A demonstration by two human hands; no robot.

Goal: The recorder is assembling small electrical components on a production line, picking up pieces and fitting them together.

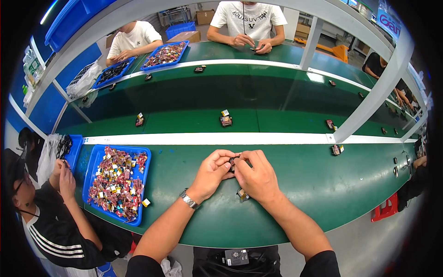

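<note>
Over the near green bench, my left hand (211, 175) and my right hand (256, 177) meet, fingertips pinched together. Between them is a small black plastic housing (232, 163), mostly covered by the fingers, so its details cannot be made out. The left thumb and fingers grip its left side; the right thumb and fingers press on its other side. Partly under my right wrist lies another small dark part with a yellowish piece (242, 194). To the left, a blue tray (133, 149) holds a heap of red circuit boards (115, 182) with white-and-yellow pieces attached.
A white rail (198, 138) runs beyond my hands, and a slanted grey post (376, 90) rises at the right. Small assemblies (225, 120) sit along the green strip behind the rail. A co-worker (50, 217) sits close on my left; others work across the bench.
</note>
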